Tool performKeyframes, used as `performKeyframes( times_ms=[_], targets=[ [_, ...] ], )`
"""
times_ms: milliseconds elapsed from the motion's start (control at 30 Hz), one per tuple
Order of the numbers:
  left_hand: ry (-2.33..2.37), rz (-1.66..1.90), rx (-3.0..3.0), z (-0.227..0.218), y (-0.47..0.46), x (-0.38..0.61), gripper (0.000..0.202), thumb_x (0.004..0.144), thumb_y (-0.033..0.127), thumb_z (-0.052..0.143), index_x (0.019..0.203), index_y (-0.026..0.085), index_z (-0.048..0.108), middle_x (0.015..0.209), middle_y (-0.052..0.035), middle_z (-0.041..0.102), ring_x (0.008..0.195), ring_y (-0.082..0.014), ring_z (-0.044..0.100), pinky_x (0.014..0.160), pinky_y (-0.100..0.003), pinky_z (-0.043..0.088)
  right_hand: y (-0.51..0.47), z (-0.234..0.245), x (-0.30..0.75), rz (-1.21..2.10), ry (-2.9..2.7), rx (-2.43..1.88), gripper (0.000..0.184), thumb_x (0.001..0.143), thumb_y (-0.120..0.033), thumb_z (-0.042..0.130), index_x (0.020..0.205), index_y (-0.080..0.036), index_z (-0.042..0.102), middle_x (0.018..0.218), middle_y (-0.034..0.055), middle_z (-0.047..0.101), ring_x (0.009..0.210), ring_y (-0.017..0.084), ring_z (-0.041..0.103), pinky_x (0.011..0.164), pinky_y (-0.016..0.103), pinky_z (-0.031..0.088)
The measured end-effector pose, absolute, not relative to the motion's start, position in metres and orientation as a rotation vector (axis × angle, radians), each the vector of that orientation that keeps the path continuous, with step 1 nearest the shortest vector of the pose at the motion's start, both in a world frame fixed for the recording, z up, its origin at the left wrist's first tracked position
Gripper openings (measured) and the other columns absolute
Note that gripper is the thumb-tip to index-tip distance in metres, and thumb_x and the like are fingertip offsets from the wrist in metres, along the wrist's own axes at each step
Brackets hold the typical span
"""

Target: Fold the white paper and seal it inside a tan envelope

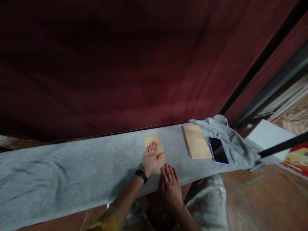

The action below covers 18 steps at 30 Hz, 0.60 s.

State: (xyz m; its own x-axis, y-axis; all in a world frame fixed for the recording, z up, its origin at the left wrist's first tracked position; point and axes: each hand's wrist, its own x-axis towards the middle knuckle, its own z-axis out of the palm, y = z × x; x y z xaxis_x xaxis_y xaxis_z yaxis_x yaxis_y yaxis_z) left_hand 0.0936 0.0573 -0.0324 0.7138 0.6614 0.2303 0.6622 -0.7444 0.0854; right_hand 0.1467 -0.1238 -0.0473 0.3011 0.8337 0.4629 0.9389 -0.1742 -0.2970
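Observation:
A flat tan paper piece [156, 139], which could be an envelope or a small paper bag, lies on a grey cloth in the middle of the head view. My left hand [151, 158], with a black band at the wrist, rests flat on top of it, palm down and fingers stretched out. Its lower part is hidden under that hand. My right hand [171, 183] is at the paper's lower right corner, fingers extended close together and lying over the near edge of the cloth. Whether its fingertips touch the paper I cannot tell.
To the right lies a stack of similar tan paper pieces [197, 142], with a phone [218, 150] beside it. The grey cloth [91, 170] covers a long narrow surface, bunched at its right end. A dark red curtain [134, 70] hangs behind. Black poles [264, 57] slant at the right.

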Motion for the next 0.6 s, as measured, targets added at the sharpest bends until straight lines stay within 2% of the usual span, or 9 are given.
performKeyframes(
  times_ms=[167,333,500,600],
  targets=[
    [-1.154,-0.48,-2.867,-0.031,0.047,0.067,0.065,0.101,0.046,0.031,0.153,0.006,0.031,0.157,-0.0193,0.035,0.148,-0.0275,0.029,0.12,-0.047,0.025,-0.127,-0.043,0.148,-0.217,-1.559,-1.999,0.055,0.095,-0.018,0.044,0.149,-0.024,0.042,0.154,0.0086,0.044,0.139,0.026,0.044,0.117,0.048,0.034],
    [-1.133,-0.453,-2.859,-0.028,0.029,0.038,0.062,0.101,0.043,0.034,0.151,0.007,0.035,0.157,-0.0178,0.036,0.147,-0.0276,0.03,0.118,-0.048,0.028,-0.127,-0.042,0.148,-0.216,-1.574,-1.995,0.053,0.094,-0.019,0.048,0.146,-0.03,0.047,0.157,0.0063,0.039,0.139,0.027,0.043,0.114,0.049,0.037],
    [-1.028,-0.452,-2.855,-0.029,0.005,0.012,0.055,0.1,0.038,0.04,0.151,0.016,0.039,0.156,-0.0123,0.039,0.146,-0.0262,0.034,0.119,-0.049,0.028,-0.126,-0.048,0.147,-0.27,-1.572,-2.001,0.053,0.093,-0.017,0.049,0.144,-0.029,0.049,0.155,0.0078,0.041,0.138,0.027,0.045,0.114,0.048,0.037],
    [-0.934,-0.435,-2.856,-0.033,-0.006,0.006,0.052,0.1,0.034,0.041,0.148,0.015,0.043,0.152,-0.0129,0.046,0.142,-0.0248,0.041,0.116,-0.046,0.035,-0.126,-0.053,0.146,-0.285,-1.57,-2.006,0.053,0.093,-0.017,0.048,0.146,-0.025,0.047,0.155,0.0098,0.042,0.139,0.027,0.044,0.115,0.049,0.035]
  ],
)
